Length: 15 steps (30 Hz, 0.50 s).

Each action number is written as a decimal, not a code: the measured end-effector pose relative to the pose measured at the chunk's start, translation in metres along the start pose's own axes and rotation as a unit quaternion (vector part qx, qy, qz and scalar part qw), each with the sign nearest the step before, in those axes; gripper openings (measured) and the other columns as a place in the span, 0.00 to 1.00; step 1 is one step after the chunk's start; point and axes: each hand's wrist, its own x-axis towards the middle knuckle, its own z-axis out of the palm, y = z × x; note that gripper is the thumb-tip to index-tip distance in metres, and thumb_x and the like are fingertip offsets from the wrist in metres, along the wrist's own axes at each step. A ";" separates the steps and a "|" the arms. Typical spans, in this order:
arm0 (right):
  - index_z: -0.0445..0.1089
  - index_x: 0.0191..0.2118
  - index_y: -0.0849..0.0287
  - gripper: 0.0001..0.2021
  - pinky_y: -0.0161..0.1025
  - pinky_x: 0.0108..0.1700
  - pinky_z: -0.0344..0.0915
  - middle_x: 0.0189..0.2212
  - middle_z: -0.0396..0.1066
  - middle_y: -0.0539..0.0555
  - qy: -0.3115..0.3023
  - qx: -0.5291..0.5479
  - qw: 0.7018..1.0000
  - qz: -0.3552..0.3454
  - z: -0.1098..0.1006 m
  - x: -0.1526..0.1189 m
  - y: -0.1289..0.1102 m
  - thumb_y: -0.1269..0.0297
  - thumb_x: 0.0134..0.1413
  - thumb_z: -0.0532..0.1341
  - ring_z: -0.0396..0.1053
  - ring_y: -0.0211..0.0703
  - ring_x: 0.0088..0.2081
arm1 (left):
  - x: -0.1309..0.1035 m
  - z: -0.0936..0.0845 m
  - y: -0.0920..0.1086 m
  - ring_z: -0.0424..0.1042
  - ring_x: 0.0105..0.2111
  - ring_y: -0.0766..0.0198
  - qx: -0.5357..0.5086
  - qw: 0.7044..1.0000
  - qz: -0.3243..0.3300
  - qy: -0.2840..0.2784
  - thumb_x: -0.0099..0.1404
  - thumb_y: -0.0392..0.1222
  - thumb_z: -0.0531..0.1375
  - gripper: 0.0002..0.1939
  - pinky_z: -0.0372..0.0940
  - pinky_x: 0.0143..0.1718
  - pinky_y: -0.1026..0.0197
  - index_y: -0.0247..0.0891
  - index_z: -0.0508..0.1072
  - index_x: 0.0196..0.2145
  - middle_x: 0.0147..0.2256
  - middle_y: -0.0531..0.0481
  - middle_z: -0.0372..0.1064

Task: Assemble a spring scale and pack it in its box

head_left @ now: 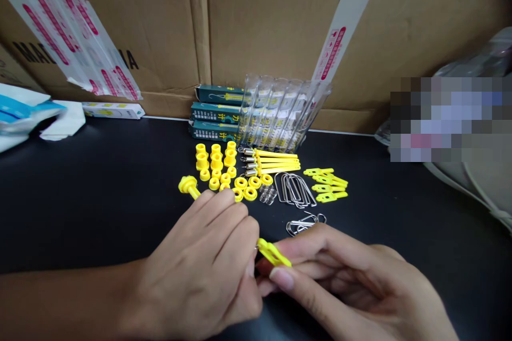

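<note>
My left hand [204, 266] is closed in a fist around a yellow plastic rod with a round, flanged knob [187, 185], which sticks out beyond the knuckles. Most of the rod is hidden inside the fist. Between thumb and fingers, my right hand [340, 282] pinches a small yellow slotted plastic clip [274, 253]. A bit of thin metal wire shows between this clip and my left hand; how they join is hidden. Just beyond my right hand lie several bent metal wire hooks [302, 224] on the black table [120, 213].
Past my hands are yellow flanged sleeves [216, 160], rings [250, 193], small springs [268, 194], wire loops [296, 190], yellow rods with metal ends [276, 162] and yellow clips [327, 188]. Clear tubes [280, 112] lean on green boxes [214, 130]. Cardboard [256, 21] stands behind.
</note>
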 end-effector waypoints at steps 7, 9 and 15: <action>0.74 0.40 0.55 0.03 0.27 0.35 0.79 0.31 0.83 0.50 -0.029 0.036 0.999 0.020 -0.002 0.002 -0.002 0.69 0.61 0.66 0.83 0.42 0.32 | 0.002 -0.001 -0.002 0.67 0.28 0.54 0.026 0.998 0.032 0.036 0.63 0.29 0.50 0.13 0.65 0.33 0.51 0.37 0.69 0.26 0.22 0.46 0.69; 0.74 0.39 0.55 0.03 0.26 0.35 0.78 0.31 0.83 0.50 -0.021 0.019 0.999 0.017 -0.003 0.002 -0.004 0.70 0.61 0.66 0.82 0.41 0.32 | 0.001 -0.002 -0.003 0.67 0.28 0.54 0.020 0.999 0.025 0.031 0.61 0.27 0.49 0.13 0.65 0.34 0.51 0.38 0.67 0.25 0.21 0.47 0.68; 0.74 0.35 0.55 0.03 0.25 0.32 0.77 0.28 0.83 0.50 0.032 0.026 0.998 0.044 0.006 -0.003 -0.005 0.66 0.58 0.68 0.82 0.39 0.28 | 0.000 -0.001 -0.002 0.67 0.28 0.53 0.036 0.999 0.027 0.024 0.58 0.27 0.49 0.12 0.65 0.34 0.52 0.36 0.69 0.26 0.23 0.46 0.70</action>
